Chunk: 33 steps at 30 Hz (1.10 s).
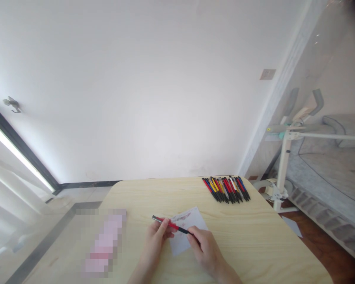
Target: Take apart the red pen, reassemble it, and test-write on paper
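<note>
Both hands are on one red and black pen (173,225), held slantwise above a sheet of paper. My left hand (157,232) pinches the red barrel near its upper end. At the black tip end, the fingers of my right hand (204,245) are closed, hiding the point. Beneath them lies the white paper (182,245), turned at an angle on the table and marked with dark reddish scribbles. Farther back on the right, a row of several pens (226,189) in red, yellow, blue, white and black lies side by side.
The light wooden table (148,193) has its far edge against the white wall (165,98). A blurred pink object (106,240) shows at the left. An exercise machine (284,165) and a grey sofa (337,157) stand to the right. Curtains (12,197) hang at the left.
</note>
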Tool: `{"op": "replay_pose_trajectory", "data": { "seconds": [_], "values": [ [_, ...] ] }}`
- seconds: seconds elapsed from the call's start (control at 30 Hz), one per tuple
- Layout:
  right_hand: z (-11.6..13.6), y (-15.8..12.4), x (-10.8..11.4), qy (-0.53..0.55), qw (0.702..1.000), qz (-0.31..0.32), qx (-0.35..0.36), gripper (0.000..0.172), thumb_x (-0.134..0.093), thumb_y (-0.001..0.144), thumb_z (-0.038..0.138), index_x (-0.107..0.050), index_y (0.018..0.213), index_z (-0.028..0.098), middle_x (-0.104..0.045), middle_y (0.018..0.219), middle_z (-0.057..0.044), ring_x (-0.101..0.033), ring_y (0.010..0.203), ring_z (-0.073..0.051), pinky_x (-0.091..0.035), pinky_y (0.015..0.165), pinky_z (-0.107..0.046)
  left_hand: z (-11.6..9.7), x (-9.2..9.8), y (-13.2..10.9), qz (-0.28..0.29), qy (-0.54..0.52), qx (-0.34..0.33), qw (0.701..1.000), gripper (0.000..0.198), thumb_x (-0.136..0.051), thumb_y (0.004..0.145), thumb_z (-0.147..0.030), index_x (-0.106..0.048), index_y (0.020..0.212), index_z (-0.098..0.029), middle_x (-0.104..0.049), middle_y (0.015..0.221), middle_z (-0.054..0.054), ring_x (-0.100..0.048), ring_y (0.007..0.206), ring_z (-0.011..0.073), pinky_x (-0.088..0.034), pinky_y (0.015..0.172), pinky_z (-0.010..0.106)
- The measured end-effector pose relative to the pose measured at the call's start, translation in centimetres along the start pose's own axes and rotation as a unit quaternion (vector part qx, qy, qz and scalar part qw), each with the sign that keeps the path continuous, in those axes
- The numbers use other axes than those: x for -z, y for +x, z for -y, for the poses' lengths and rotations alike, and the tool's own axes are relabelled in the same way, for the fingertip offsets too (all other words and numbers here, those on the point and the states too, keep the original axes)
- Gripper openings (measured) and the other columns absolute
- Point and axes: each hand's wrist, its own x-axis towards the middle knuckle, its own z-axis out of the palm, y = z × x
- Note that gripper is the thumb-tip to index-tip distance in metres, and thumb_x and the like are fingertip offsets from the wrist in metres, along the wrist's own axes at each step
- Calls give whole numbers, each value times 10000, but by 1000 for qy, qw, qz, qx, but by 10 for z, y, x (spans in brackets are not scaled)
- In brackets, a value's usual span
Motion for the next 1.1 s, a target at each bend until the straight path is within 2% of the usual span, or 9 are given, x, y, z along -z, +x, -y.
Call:
{"op": "replay_pose_trajectory", "data": {
  "seconds": [0.23,0.37,0.43,0.53,0.6,0.7,0.8,0.93,1.1],
  "values": [
    [-7,0,-2,42,999,22,-22,244,-364,882,293,-484,690,201,-463,548,43,-446,501,-114,-295,481,-219,-1,-3,-5,-13,-1,17,1000,266,-682,664,-359,-628,779,-126,-697,773,109,-637,737,218,-482,657,309],
    [-10,2,-5,24,999,-8,-19,225,-429,846,299,-516,668,193,-445,508,50,-431,482,-106,-301,473,-210,-8,-9,-7,-7,-130,26,991,232,-701,649,-295,-584,796,-160,-686,762,74,-627,834,237,-454,784,364],
    [-11,2,-4,16,999,-36,-10,176,-471,819,326,-560,752,190,-457,518,49,-444,489,-111,-333,490,-208,-14,-10,-6,-5,-201,24,979,187,-686,659,-243,-561,784,-183,-668,757,45,-619,849,226,-440,804,369],
    [-14,2,-3,-7,995,-95,-22,174,-455,819,307,-573,850,183,-515,600,12,-493,559,-139,-383,527,-226,-25,-8,-2,10,-281,20,959,144,-655,655,-193,-511,662,-191,-550,586,-22,-582,635,158,-449,693,330],
    [-17,3,-4,-29,992,-122,-19,166,-423,825,253,-570,863,184,-562,687,-29,-525,647,-167,-415,590,-258,-31,-4,1,16,-320,23,947,196,-620,669,-265,-458,587,-190,-433,511,-45,-479,490,115,-428,578,302],
    [-18,5,-7,-49,992,-119,-1,169,-413,814,188,-569,877,188,-596,774,-65,-540,746,-200,-426,693,-313,-37,0,3,28,-362,37,931,359,-542,698,-451,-364,511,-201,-315,482,-57,-366,429,99,-373,484,287],
    [-20,6,-9,-34,994,-107,-14,165,-411,813,175,-569,857,186,-604,782,-69,-550,754,-203,-434,694,-313,-38,3,4,41,-382,44,922,411,-501,735,-466,-318,477,-204,-251,470,-66,-318,419,91,-339,463,272],
    [-23,4,-6,7,987,-147,-67,162,-415,834,225,-567,864,176,-613,801,-71,-558,724,-188,-448,653,-281,-34,6,5,63,-393,53,916,274,-495,768,-366,-468,571,-178,-215,464,-78,-279,405,81,-308,455,252],
    [-23,5,-5,30,982,-171,-72,179,-439,837,288,-575,836,173,-615,768,-57,-549,688,-177,-445,620,-259,-37,1,5,83,-387,66,916,194,-501,762,-353,-558,758,-167,-330,531,-47,-374,481,101,-324,488,253]
  ]
}}
